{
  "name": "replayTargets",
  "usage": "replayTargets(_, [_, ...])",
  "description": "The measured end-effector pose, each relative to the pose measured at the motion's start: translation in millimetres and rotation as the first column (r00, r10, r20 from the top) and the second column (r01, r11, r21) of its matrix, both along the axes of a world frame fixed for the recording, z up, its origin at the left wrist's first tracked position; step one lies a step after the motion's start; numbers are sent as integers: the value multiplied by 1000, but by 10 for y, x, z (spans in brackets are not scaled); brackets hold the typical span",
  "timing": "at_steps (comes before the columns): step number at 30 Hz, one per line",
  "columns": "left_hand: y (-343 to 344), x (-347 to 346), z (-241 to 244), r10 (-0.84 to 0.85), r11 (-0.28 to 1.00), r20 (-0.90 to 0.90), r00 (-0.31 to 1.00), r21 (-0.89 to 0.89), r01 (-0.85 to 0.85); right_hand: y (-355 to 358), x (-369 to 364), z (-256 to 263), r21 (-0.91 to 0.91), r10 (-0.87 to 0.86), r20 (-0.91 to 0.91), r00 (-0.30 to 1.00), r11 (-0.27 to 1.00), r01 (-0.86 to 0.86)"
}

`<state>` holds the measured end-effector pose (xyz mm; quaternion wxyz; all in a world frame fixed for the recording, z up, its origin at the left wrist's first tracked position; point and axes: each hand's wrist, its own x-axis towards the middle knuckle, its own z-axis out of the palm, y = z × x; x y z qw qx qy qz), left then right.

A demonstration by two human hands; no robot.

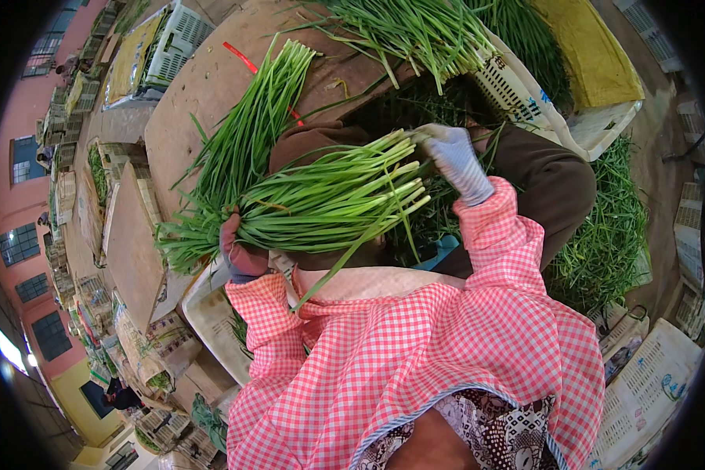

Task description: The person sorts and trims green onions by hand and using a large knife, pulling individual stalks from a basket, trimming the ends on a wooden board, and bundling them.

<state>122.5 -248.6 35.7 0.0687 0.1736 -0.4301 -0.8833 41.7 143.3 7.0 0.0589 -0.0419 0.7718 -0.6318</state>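
Note:
My left hand [241,249], in a dark reddish glove, grips the leafy end of a loose bunch of garlic chives [335,197]. The bunch lies across my lap, pale cut ends to the right, and one long leaf hangs down from it towards my apron. At those pale ends is my right hand [455,161] in a light grey-blue glove, its fingers bent and blurred; whether they pinch a stalk I cannot tell. Just beyond, a second bunch of garlic chives [258,117] rests on a wooden board [179,126] over a red strip [241,57].
A large pile of chives [405,29] covers the board's far side. Right of it stands a white plastic crate [520,97] with a yellow cloth [593,59]. Leaf trimmings [605,229] heap on the floor at right. Another white crate [211,317] sits by my left elbow.

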Motion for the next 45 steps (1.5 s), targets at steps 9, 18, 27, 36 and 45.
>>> replayTargets(9, [-75,144,144,1,1000,-59,998,20,0,989,34,171,571,60,-59,996,821,-15])
replayTargets(18, [-67,132,107,-34,997,-70,997,64,38,-296,166,494,-155,13,229,973,988,23])
replayTargets(27, [-41,203,111,-1,990,0,1000,138,1,1011,5,393,206,-452,-162,877,854,478])
replayTargets(36, [-27,198,113,43,997,-47,998,73,-39,1036,-169,870,604,-80,-172,982,779,169])
replayTargets(45, [-63,252,140,11,1000,-140,990,17,-8,-784,-354,463,469,480,-87,873,793,-389])
